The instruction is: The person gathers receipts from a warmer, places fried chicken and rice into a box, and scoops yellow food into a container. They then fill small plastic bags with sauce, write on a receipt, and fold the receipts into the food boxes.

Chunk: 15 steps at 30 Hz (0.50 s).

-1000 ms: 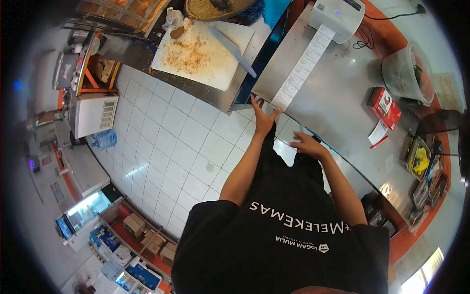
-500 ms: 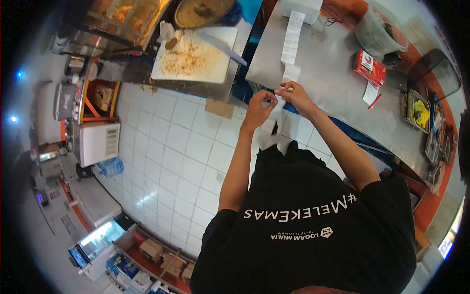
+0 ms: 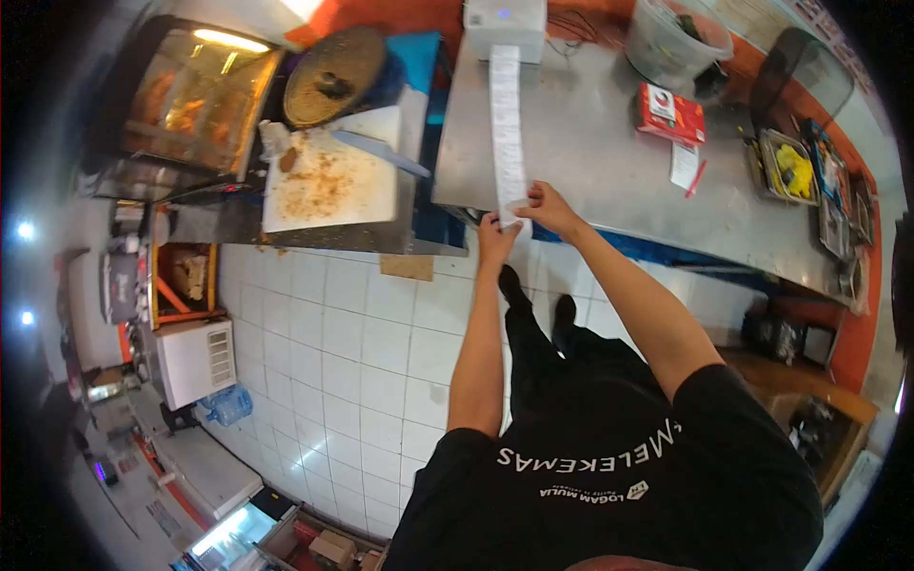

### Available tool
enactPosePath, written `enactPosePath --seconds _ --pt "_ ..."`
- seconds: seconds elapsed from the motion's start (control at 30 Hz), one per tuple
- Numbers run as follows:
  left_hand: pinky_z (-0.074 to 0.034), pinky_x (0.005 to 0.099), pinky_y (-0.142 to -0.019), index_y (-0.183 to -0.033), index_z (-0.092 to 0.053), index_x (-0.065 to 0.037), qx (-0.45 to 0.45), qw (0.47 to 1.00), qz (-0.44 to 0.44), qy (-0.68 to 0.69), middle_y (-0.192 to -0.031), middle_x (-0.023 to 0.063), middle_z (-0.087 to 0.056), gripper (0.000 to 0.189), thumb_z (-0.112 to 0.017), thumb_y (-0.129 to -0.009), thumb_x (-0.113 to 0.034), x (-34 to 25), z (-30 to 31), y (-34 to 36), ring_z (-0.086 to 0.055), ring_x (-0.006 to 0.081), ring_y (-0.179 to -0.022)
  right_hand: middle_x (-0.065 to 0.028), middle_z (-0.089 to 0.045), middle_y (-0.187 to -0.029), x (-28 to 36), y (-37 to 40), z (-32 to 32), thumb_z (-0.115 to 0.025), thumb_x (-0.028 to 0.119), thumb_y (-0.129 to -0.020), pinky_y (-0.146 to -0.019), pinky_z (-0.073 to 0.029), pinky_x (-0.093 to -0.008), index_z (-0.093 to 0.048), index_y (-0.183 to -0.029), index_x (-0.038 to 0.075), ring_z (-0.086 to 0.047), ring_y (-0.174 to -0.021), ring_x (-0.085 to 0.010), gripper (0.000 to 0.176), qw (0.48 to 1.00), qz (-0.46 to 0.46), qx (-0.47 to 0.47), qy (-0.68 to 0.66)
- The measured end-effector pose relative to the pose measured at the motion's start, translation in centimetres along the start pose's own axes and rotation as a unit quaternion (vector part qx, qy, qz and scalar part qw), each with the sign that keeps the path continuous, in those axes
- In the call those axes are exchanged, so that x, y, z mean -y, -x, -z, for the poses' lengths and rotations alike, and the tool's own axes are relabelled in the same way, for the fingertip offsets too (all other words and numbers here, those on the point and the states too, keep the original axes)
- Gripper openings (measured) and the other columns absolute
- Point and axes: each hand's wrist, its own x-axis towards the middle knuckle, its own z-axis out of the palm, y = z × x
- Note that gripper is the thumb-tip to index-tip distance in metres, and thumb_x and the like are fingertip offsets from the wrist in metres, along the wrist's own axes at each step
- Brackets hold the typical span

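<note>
A long white paper strip with printed lines runs from a white printer across the steel table to its front edge. At that edge my left hand pinches the lower end of the strip. My right hand is just beside it, at the strip's right side, its fingers bent together on the paper's edge.
Left of the table, a white cutting board holds crumbs and a knife. A red box, a slip of paper, a red pen and a clear tub are on the right.
The view has shifted, and the table and board appear further left. The strip now lies straighter, and the part that hung below my hands no longer shows there.
</note>
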Motion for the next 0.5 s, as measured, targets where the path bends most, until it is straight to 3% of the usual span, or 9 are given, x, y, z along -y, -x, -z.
enactPosePath --seconds 0.03,0.07,0.13,0.2,0.23,0.37,0.4,0.5 --pt "-0.053 0.0308 -0.080 -0.112 -0.058 0.003 0.069 0.997 -0.002 -0.015 -0.100 0.0100 -0.068 0.037 -0.077 -0.083 -0.013 -1.3 0.8 0.9 -0.065 0.0173 -0.087 -0.0158 -0.058 -0.129 -0.7 -0.2 0.3 -0.080 0.017 -0.080 -0.091 -0.050 -0.0380 -0.037 -0.145 -0.002 -0.059 -0.112 -0.0228 0.080 0.996 -0.002 0.093 -0.003" --pt "-0.053 0.0307 -0.082 -0.105 -0.067 0.001 0.074 0.996 -0.031 -0.027 -0.101 0.0079 -0.069 0.021 -0.070 -0.088 -0.010 -4.7 1.7 3.7 -0.064 0.0147 -0.091 -0.0136 -0.062 -0.123 -1.4 -0.3 0.6 -0.079 0.018 -0.082 -0.090 -0.051 -0.0376 -0.043 -0.142 -0.001 -0.062 -0.106 -0.0215 0.073 0.983 -0.005 0.185 -0.007" --pt "-0.053 0.0313 -0.086 -0.119 -0.060 0.003 0.087 0.978 -0.054 0.180 -0.108 0.0098 -0.068 0.031 -0.069 -0.092 -0.010 -6.2 2.8 7.5 -0.065 0.0157 -0.097 -0.0089 -0.068 -0.108 -0.3 4.4 -0.9 -0.076 0.021 -0.086 -0.083 -0.052 -0.0344 -0.057 -0.130 0.000 -0.065 -0.095 -0.0188 0.052 0.962 -0.137 0.157 -0.178" --pt "-0.053 0.0295 -0.086 -0.117 -0.057 0.006 0.108 0.989 -0.015 0.104 -0.108 0.0138 -0.067 0.032 -0.070 -0.091 -0.007 -9.7 4.7 12.0 -0.065 0.0169 -0.098 -0.0085 -0.070 -0.104 2.5 8.2 -1.2 -0.076 0.023 -0.087 -0.077 -0.053 -0.0326 -0.065 -0.118 0.001 -0.065 -0.093 -0.0173 0.039 0.967 -0.147 0.182 -0.103" --pt "-0.053 0.0297 -0.086 -0.116 -0.057 0.006 0.101 0.989 0.001 0.106 -0.107 0.0136 -0.068 0.031 -0.070 -0.091 -0.006 -10.8 5.3 14.0 -0.065 0.0165 -0.098 -0.0074 -0.071 -0.101 3.9 9.0 -1.4 -0.074 0.023 -0.089 -0.073 -0.053 -0.0318 -0.069 -0.109 0.002 -0.066 -0.088 -0.0156 0.030 0.981 -0.100 0.158 -0.055" --pt "-0.053 0.0273 -0.081 -0.114 -0.059 0.004 0.067 0.989 0.020 0.132 -0.101 0.0098 -0.070 0.028 -0.070 -0.091 -0.008 -14.4 6.5 20.5 -0.065 0.0125 -0.092 -0.0050 -0.071 -0.095 11.2 3.5 -0.1 -0.069 0.024 -0.093 -0.072 -0.053 -0.0307 -0.068 -0.107 0.003 -0.066 -0.082 -0.0138 0.026 0.977 -0.037 0.101 -0.186" --pt "-0.052 0.0252 -0.077 -0.114 -0.059 0.004 0.055 0.988 -0.007 0.147 -0.100 0.0094 -0.070 0.029 -0.071 -0.092 -0.010 -15.9 6.4 21.9 -0.065 0.0109 -0.088 -0.0055 -0.071 -0.096 15.4 2.2 0.7 -0.068 0.024 -0.094 -0.075 -0.055 -0.0303 -0.067 -0.106 0.002 -0.067 -0.083 -0.0145 0.025 0.989 0.022 0.103 -0.106" --pt "-0.052 0.0247 -0.077 -0.114 -0.060 0.005 -0.002 0.989 0.008 0.145 -0.099 0.0099 -0.071 0.028 -0.070 -0.093 -0.011 -20.9 6.1 24.8 -0.065 0.0102 -0.087 -0.0072 -0.071 -0.098 23.9 -0.6 1.2 -0.065 0.029 -0.096 -0.083 -0.056 -0.0334 -0.067 -0.105 0.000 -0.068 -0.088 -0.0160 0.030 0.980 0.153 0.085 -0.098"
